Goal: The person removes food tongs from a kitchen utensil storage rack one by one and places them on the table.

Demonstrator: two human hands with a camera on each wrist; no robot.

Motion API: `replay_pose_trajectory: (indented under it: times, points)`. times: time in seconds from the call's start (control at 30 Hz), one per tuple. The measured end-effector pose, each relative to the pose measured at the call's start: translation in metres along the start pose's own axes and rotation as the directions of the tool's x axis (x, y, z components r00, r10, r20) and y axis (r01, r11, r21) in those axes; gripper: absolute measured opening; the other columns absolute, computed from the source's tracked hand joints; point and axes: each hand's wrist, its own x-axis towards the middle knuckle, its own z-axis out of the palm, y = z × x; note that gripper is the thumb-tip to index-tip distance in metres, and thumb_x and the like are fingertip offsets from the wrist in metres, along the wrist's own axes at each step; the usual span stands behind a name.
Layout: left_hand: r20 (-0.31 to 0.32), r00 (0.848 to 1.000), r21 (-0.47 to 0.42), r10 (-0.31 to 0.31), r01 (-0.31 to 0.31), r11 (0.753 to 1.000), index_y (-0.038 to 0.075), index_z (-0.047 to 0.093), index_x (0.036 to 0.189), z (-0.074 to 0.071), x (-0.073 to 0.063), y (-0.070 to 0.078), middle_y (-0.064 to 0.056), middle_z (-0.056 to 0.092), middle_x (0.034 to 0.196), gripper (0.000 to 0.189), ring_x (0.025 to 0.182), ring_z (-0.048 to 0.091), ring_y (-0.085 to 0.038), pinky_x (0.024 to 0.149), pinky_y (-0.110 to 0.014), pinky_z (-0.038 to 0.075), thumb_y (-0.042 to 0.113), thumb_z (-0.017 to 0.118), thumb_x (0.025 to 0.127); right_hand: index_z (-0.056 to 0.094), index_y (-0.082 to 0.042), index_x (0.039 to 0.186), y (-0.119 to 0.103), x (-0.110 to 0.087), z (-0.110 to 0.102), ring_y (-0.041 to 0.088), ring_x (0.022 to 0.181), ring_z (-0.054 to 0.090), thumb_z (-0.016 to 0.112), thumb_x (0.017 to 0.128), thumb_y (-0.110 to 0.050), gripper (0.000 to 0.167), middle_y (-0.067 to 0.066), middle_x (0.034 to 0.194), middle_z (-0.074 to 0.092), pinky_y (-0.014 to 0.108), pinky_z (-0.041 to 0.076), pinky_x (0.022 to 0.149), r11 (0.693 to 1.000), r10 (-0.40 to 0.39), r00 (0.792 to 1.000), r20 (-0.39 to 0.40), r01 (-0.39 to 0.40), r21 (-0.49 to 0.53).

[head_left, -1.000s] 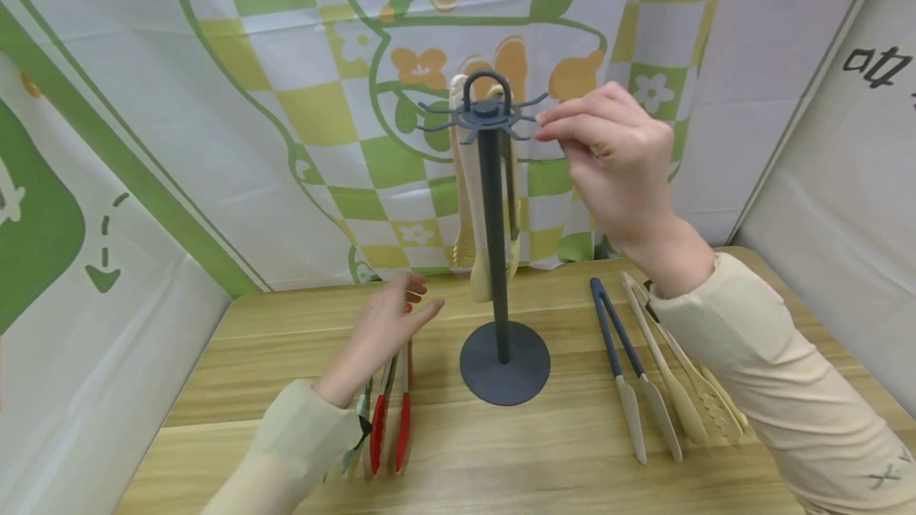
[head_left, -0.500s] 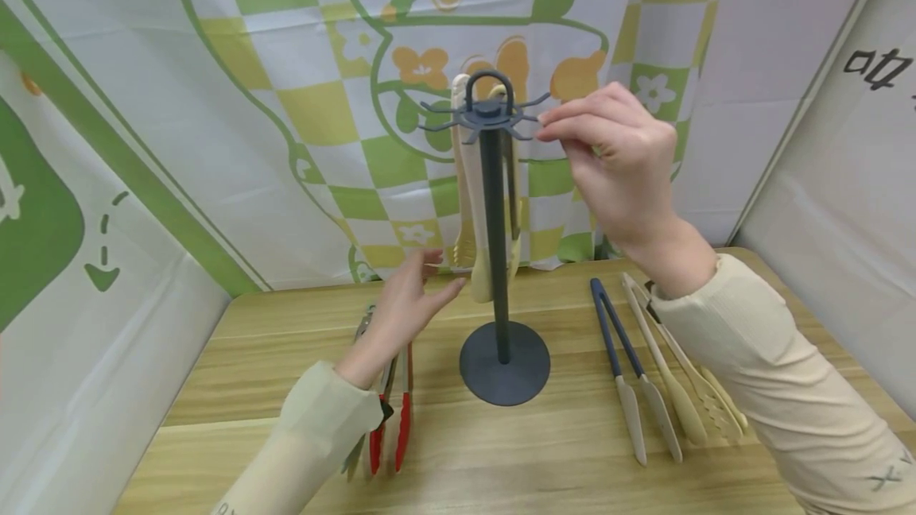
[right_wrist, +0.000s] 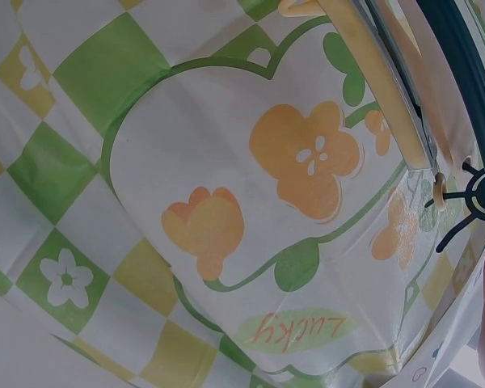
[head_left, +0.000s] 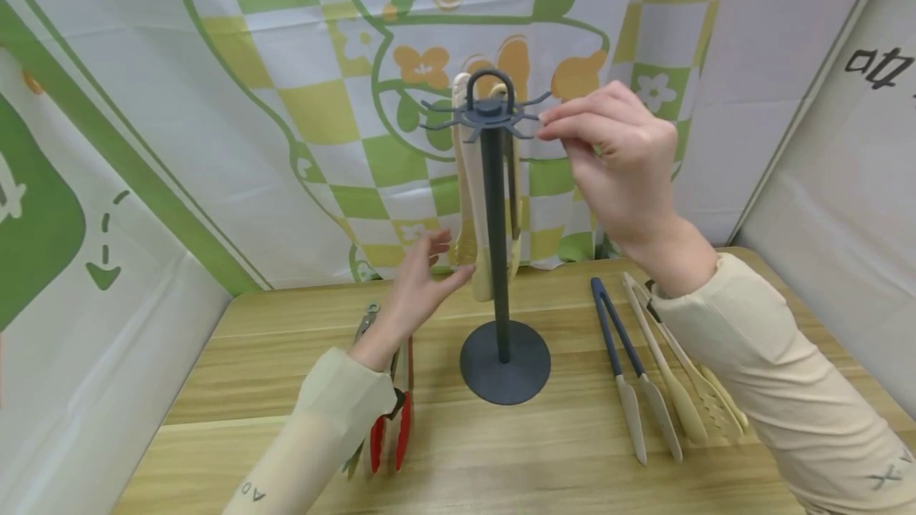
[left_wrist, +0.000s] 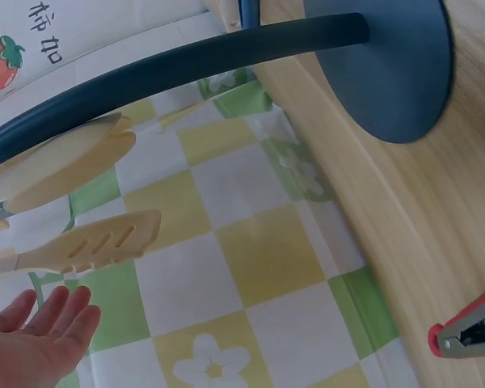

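Fingers [left_wrist: 80, 327] of the left hand [head_left: 411, 288] standing wide beside pale hanging tongs [head_left: 481, 265]
The right hand [head_left: 622, 145] is pinching a hook [head_left: 528, 117] of the dark stand [head_left: 506, 380]. On its far side, the tongs are hanging, looking light, stiff and perhaps slippery; midway along both arms is appearing the surest hold.

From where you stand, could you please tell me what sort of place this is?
Probably a small staged booth: a white sheet with green and yellow checks hangs close behind a pale wood-grain table bearing a dark round-based hook stand.
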Motion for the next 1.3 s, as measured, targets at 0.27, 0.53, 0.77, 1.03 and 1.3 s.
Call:
replay_pose_trajectory:
  times: [0.27,0.53,0.77,1.03,1.3]
  points:
    - [-0.002,1.0,-0.05,0.011,-0.011,0.999,0.004,0.036,0.133,0.004,0.009,0.004,-0.011,0.043,0.13,0.063,0.119,0.042,-0.024,0.103,-0.036,0.034,0.031,0.065,0.084,0.071,0.002,0.065,0.001,0.0,0.0,0.022,0.066,0.058,0.057,0.076,0.018,0.023,0.01,0.073,0.069,0.013,0.042,0.065,1.0,-0.001,1.0,-0.001,0.001,0.006]
    - [-0.016,0.999,-0.073,0.031,-0.033,0.997,0.003,0.036,0.133,0.01,0.013,0.005,-0.013,0.043,0.13,0.061,0.117,0.043,-0.025,0.102,-0.036,0.034,0.025,0.065,0.084,0.07,0.002,0.065,0.0,0.0,0.0,0.022,0.066,0.058,0.057,0.076,0.017,0.023,0.01,0.073,0.069,0.013,0.041,0.064,1.0,0.001,1.0,0.004,-0.001,0.004]
    - [-0.032,0.999,-0.068,0.018,-0.02,0.998,0.001,0.036,0.132,0.013,0.018,0.009,-0.013,0.042,0.131,0.06,0.116,0.043,-0.026,0.102,-0.036,0.035,0.024,0.065,0.084,0.07,0.002,0.065,0.0,0.0,0.0,0.022,0.066,0.058,0.057,0.076,0.018,0.023,0.01,0.073,0.069,0.012,0.04,0.064,1.0,0.004,1.0,0.001,-0.004,-0.001]
    - [-0.053,0.998,-0.057,0.026,-0.029,0.998,0.0,0.034,0.134,0.015,0.023,0.012,-0.015,0.043,0.13,0.064,0.117,0.043,-0.027,0.101,-0.035,0.036,0.021,0.067,0.083,0.07,0.002,0.064,0.0,0.0,0.0,0.022,0.066,0.058,0.057,0.076,0.018,0.024,0.01,0.073,0.069,0.013,0.041,0.064,1.0,0.007,1.0,0.002,-0.007,0.004]
    - [-0.049,0.998,-0.085,0.043,-0.047,0.995,0.003,0.029,0.139,0.014,0.029,0.013,-0.014,0.041,0.133,0.069,0.119,0.043,-0.025,0.103,-0.035,0.034,0.019,0.066,0.083,0.07,0.002,0.064,0.0,0.0,0.0,0.022,0.066,0.058,0.057,0.076,0.018,0.024,0.01,0.073,0.069,0.012,0.042,0.065,1.0,0.011,1.0,0.002,-0.011,0.001]
